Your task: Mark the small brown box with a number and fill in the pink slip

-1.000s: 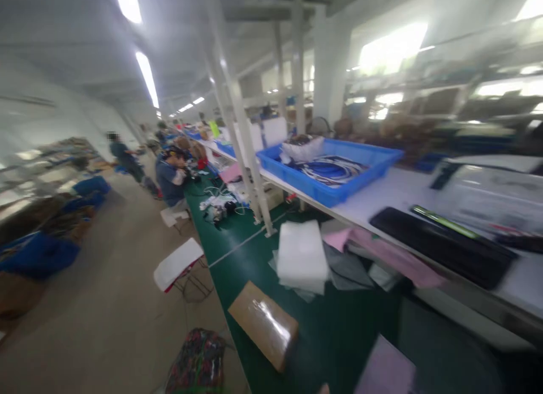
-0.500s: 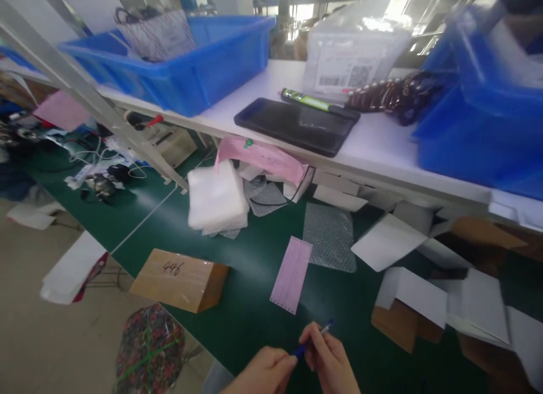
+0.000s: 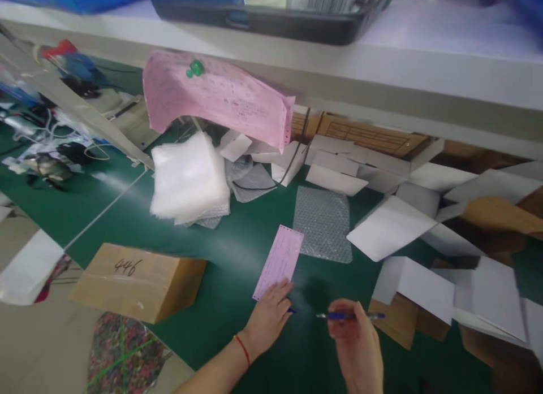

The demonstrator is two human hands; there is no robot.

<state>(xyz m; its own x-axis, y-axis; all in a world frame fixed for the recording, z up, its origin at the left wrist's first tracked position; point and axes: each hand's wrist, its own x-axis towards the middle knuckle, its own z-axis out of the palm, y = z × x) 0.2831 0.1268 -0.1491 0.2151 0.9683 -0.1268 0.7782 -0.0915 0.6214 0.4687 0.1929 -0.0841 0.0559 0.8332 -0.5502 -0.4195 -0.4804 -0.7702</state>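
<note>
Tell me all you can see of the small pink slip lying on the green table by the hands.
The small pink paper slip is a narrow rectangle with perforated edges and faint print I cannot read. It lies flat on the green table top, slanted, its upper end beside a grey bubble-wrap sheet. The left hand rests its fingertips on the lower end. The right hand holds a blue pen apart from it.

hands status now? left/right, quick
Left hand: fingers on the pink slip, something small and blue under the fingertips.
Right hand: closed on a blue pen.
</note>
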